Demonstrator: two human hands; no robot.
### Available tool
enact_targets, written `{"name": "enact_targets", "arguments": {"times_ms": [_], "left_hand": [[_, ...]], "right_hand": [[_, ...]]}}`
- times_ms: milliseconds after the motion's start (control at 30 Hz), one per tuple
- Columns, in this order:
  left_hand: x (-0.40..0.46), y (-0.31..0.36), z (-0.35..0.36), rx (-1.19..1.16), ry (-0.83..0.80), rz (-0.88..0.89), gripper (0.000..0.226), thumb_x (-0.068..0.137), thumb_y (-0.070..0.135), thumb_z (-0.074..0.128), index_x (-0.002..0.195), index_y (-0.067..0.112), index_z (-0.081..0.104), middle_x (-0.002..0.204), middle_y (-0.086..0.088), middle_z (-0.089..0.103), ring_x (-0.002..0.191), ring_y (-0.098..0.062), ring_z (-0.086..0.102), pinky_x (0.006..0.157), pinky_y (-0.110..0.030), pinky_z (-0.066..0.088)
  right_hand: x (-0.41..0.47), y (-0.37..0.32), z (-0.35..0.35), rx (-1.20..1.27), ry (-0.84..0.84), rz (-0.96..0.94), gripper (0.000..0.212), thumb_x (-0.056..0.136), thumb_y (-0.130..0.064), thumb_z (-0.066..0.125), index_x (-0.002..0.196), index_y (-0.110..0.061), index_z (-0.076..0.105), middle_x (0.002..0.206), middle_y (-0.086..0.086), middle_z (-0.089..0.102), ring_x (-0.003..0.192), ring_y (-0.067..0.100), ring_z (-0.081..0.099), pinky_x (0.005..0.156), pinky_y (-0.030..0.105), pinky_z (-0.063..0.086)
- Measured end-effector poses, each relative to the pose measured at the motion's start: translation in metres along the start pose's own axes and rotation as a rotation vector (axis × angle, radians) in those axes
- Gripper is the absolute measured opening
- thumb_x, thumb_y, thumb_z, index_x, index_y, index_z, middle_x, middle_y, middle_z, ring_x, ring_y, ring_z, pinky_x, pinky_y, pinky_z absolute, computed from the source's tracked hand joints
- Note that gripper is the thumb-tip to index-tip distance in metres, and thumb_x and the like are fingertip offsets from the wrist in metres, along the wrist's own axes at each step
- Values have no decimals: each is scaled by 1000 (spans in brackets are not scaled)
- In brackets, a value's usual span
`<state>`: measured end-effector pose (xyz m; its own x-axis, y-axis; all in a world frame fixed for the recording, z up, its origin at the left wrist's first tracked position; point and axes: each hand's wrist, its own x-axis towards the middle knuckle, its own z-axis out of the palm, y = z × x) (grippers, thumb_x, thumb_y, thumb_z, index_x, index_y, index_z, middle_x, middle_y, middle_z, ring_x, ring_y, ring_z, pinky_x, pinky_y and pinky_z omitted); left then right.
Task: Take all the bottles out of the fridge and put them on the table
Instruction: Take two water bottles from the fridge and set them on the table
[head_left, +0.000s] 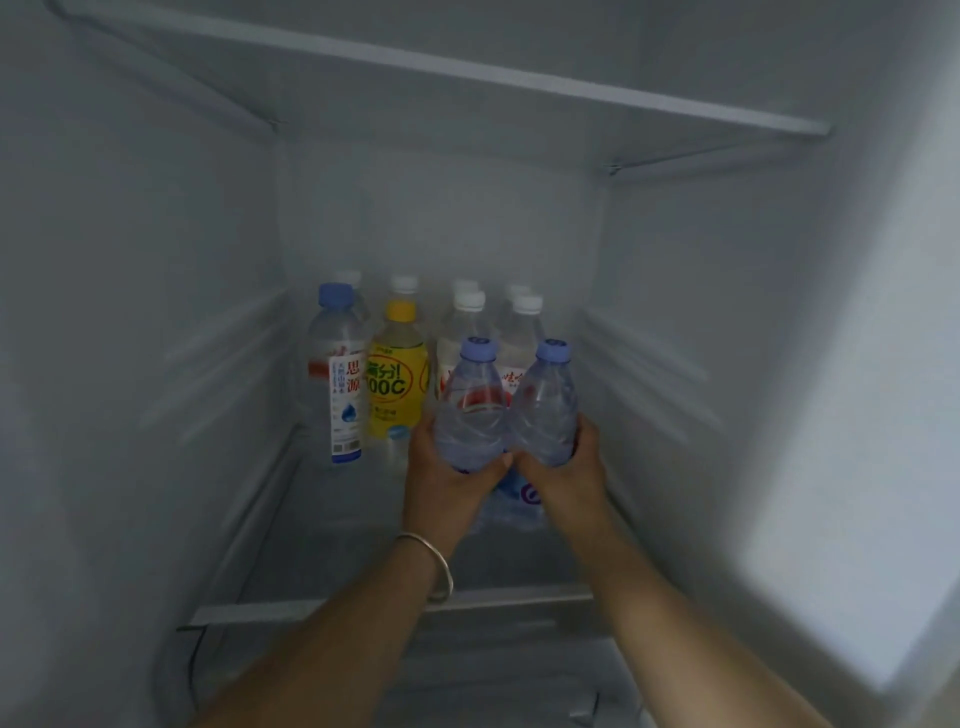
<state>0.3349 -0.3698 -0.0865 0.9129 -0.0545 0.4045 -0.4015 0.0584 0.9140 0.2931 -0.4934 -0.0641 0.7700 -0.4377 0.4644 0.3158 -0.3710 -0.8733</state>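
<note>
I look into an open fridge. My left hand (441, 478) grips a clear water bottle with a blue cap (470, 410) from below. Pressed against it on the right is a second blue-capped water bottle (545, 410), held by my right hand (569, 467). Both bottles are upright, lifted a little above the glass shelf (322, 540). Behind them stand a yellow drink bottle (394, 374), a tall blue-capped bottle with a white label (337, 374) and several white-capped bottles (522, 322). The table is out of view.
An upper shelf (467, 67) spans the fridge above the bottles. White side walls (130, 338) close in left and right. The shelf's front trim (291, 608) runs under my forearms. A bracelet (434, 561) sits on my left wrist.
</note>
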Motion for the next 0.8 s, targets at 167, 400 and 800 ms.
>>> {"name": "enact_targets", "arguments": {"times_ms": [167,400,800], "left_hand": [[4,-6,2,13,42,-35,63,61,22,86,112,26,48,97,23,57,86,15,54,65,3,43],[-2,10,0,32,80,-35,41,66,29,82,93,37,52,90,22,60,83,6,59,66,-3,45],[-76,73,-46,-70,17,-27,61,51,49,81,100,21,60,92,7,70,86,-6,69,71,-18,55]], "right_hand": [[5,7,4,1,0,-4,26,76,-1,72,63,-19,58,56,-8,62,54,0,61,50,10,48],[-2,4,11,16,76,-27,53,55,-45,71,86,-7,50,74,-6,54,66,9,54,56,6,41],[-85,-60,0,53,193,-83,52,58,-41,80,96,-15,54,86,-5,65,78,10,63,68,24,49]]}}
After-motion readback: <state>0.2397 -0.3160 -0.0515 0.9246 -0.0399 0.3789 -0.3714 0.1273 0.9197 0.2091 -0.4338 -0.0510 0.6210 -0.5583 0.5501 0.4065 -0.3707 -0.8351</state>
